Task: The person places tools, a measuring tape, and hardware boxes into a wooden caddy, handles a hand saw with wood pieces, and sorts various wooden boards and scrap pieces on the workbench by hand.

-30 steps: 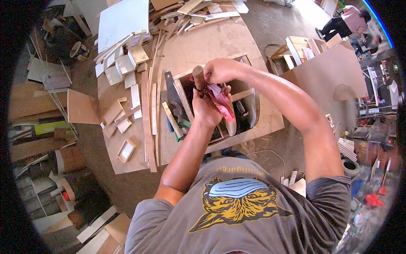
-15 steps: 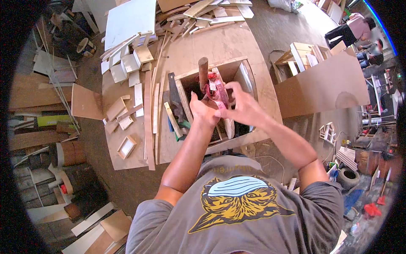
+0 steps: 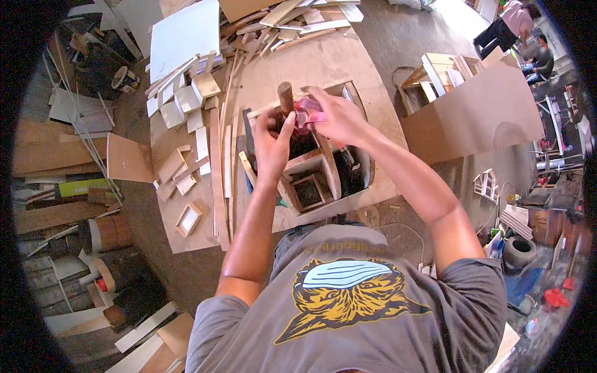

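Both my hands are over an open wooden box (image 3: 334, 177) with inner dividers, on the worktable. A round wooden handle (image 3: 285, 97) stands up from it. My left hand (image 3: 272, 140) is beside the handle, its thumb against the handle's lower part and its fingers curled, partly hidden. Some pink-red strap or tape (image 3: 309, 113) lies bunched right of the handle. My right hand (image 3: 339, 117) pinches this pink-red material from the right. Small drawer-like frames show in the near part of the box, and dark items lie in its right compartment.
Scrap wood (image 3: 292, 28) and a white board (image 3: 185, 40) lie at the table's far side. Long strips (image 3: 216, 180) and a small frame (image 3: 188, 219) are on the left. A brown panel (image 3: 479, 118) stands right. Two people (image 3: 507, 28) are at the far right.
Both hands have moved farther up the box, towards the handle, with the pink-red material. The near dividers now show. The whole view has shifted slightly.
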Tool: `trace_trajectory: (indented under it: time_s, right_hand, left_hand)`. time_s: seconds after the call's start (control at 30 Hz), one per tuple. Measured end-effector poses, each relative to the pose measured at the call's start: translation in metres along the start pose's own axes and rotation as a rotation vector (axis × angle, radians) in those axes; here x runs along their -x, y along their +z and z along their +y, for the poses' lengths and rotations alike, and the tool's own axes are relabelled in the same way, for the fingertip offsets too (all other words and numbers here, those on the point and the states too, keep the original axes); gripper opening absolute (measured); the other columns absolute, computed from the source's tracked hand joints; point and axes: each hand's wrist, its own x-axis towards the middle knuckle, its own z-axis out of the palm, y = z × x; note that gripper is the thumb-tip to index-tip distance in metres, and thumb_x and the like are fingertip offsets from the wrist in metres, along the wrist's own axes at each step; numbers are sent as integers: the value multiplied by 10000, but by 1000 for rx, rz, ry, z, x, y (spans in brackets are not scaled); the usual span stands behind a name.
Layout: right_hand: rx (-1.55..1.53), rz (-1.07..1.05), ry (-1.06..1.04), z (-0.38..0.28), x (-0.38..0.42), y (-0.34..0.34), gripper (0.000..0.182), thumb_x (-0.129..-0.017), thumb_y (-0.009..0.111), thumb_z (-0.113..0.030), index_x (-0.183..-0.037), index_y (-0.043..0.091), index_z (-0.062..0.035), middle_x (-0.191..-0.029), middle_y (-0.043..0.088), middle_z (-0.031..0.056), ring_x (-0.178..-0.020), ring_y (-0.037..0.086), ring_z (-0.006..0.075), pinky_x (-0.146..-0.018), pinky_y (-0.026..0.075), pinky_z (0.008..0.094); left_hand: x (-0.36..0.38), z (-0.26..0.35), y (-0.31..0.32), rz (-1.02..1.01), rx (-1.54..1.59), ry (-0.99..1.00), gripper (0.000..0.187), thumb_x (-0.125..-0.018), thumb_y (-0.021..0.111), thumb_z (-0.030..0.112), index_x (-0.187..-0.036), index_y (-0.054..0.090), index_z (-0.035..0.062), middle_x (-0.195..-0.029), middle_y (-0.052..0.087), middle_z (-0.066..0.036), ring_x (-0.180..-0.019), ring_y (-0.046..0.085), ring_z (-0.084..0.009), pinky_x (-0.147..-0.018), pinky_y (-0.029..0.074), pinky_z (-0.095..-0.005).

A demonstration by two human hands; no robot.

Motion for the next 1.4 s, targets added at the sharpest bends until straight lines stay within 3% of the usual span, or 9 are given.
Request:
trace_trajectory:
  time_s: [0.03,0.07,0.2,0.3,0.43,0.53,0.83,1.23,1.4]
  right_hand:
    - [54,-17,-49,-5,-5,5,523,-841,658,-126,-1348,534,-89,-1102,699,215,-1036,671,406,-866,538,497]
    - [103,-62,-30,-12,-8,6,386,-836,663,-164,-1210,637,-69,-1030,712,230,-973,698,395,-824,552,490]
    - [359,-185,2,8,-28,31,178,-792,683,-188,-878,737,-42,-907,722,218,-865,721,389,-740,571,480]
    - [326,-131,18,6,-33,25,176,-790,677,-166,-895,726,-35,-907,719,219,-880,717,385,-750,568,490]
    - [207,-53,1,3,-38,6,141,-791,656,-112,-906,733,-83,-922,727,158,-893,709,363,-761,556,490]
    - [150,-23,-61,13,-42,10,158,-787,649,-105,-924,728,-97,-925,729,128,-897,704,353,-762,552,480]
    - [121,-84,-218,-5,-57,-8,154,-804,645,-84,-946,701,-76,-893,701,130,-883,683,352,-753,543,453]
    - [93,-98,-252,3,-60,-14,151,-799,667,-21,-946,689,-43,-865,681,127,-842,664,334,-746,528,420]
    - [94,-102,-291,-2,-60,-16,146,-803,671,-25,-944,689,-59,-859,679,113,-845,662,333,-735,525,419]
  left_hand:
    - [-10,5,0,16,-159,174,605,-910,721,447,-1285,567,-2,-1093,605,-136,-938,617,-273,-846,503,-359]
    - [-20,14,3,-18,-214,125,623,-858,778,429,-1242,592,-25,-1095,633,-172,-978,629,-304,-870,503,-370]
    - [-48,22,11,-84,-256,195,438,-907,741,375,-1129,659,6,-952,711,-205,-887,692,-318,-800,525,-382]
    - [-51,17,0,-66,-238,280,380,-924,727,351,-1090,668,14,-861,715,-193,-796,703,-328,-730,533,-383]
    - [-42,16,-15,-94,-83,203,321,-966,700,272,-1086,646,-21,-835,712,-143,-776,683,-167,-700,532,-329]
    - [-40,32,-27,-176,0,134,341,-972,693,165,-1252,604,-7,-1115,705,-107,-973,675,-172,-866,545,-322]
    - [-52,48,-41,-229,-49,178,311,-946,724,160,-1205,653,2,-1044,722,-87,-992,682,-161,-876,549,-314]
    - [-61,35,-42,-22,-68,554,367,-818,829,57,-1136,664,-24,-906,708,-109,-815,692,-139,-698,555,-273]
    - [-47,41,-38,45,-216,578,398,-743,905,121,-997,611,32,-779,625,-61,-674,611,-120,-590,508,-278]
